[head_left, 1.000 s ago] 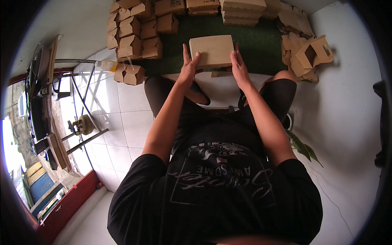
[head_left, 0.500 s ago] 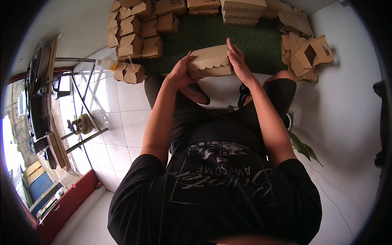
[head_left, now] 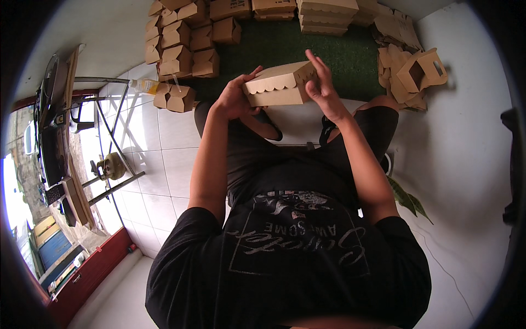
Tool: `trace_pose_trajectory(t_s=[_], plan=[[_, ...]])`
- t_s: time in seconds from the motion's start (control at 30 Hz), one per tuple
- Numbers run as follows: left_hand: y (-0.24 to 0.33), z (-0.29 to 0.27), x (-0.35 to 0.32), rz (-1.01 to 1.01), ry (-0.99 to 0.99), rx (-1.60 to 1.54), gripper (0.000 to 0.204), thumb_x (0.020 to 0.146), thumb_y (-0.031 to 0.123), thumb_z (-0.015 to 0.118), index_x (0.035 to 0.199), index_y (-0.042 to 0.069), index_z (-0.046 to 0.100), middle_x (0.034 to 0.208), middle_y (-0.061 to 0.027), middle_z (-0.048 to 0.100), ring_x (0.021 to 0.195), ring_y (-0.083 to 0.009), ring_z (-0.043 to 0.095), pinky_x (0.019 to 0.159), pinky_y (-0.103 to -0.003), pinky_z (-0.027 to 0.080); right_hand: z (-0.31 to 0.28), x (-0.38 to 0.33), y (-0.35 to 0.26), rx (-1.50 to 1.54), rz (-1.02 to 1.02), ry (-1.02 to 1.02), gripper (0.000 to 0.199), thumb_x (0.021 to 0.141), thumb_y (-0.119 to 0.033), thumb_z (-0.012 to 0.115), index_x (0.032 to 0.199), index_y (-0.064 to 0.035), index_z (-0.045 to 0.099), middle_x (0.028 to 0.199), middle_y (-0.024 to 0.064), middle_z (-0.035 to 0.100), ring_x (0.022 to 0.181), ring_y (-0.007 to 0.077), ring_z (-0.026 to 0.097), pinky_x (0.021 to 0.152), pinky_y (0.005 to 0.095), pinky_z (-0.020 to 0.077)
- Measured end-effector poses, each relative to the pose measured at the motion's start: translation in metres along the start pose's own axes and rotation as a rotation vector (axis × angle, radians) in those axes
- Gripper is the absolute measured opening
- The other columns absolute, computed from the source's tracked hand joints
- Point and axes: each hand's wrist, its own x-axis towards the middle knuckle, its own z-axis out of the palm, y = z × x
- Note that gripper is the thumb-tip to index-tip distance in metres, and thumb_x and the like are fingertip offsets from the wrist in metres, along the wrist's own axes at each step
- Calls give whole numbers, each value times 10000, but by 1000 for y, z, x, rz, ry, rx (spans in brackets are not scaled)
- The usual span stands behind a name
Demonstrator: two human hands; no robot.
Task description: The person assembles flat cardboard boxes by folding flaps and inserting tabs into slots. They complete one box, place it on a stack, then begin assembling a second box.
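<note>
A closed brown cardboard box (head_left: 278,85) with a scalloped lid edge is held up over my lap. My left hand (head_left: 234,98) grips its left end, thumb along the top edge and the other fingers partly hidden underneath and behind. On the right end, my right hand (head_left: 325,90) is spread, its fingers stretched upward and the palm side against or very near the box's side. Whether that palm presses on the box, I cannot tell.
Small folded boxes (head_left: 176,57) are stacked on green matting (head_left: 257,46) at the far left. Larger boxes (head_left: 326,16) stand at the back. Flat cardboard pieces (head_left: 392,66) and an open box (head_left: 421,71) lie far right. A bottle (head_left: 143,86) and metal frame (head_left: 112,118) are left.
The box has shifted slightly left and tilted, showing more of its front and right side. My right hand has turned, with its thumb now raised beside the box's right end.
</note>
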Motion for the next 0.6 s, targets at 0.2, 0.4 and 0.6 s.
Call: trace_pose_trajectory(t_s=[0.2,0.4,0.6], plan=[[-11,12,5,234,44,14,876,1052,270,593,1829,316,191,1739,-137,433,1520,-347,508,1202,-621,463,7,-9,-6,436,376,242,1128,1034,-687,715,1806,-148,93,1821,221,152,1696,387,151,1375,537,159],[-29,30,14,350,144,194,911,1054,227,647,1830,294,174,1717,-127,453,1526,-341,497,1231,-581,425,9,-17,-9,451,706,318,1093,1028,-524,788,1785,-251,50,1712,223,324,1492,431,465,1123,601,492],[-45,45,38,374,289,212,858,1111,382,692,1821,288,220,1568,-121,578,1375,-293,597,1167,-521,457,-5,-27,15,554,655,192,972,1063,-498,770,1759,-279,128,1686,136,371,1323,281,591,1006,455,558]])
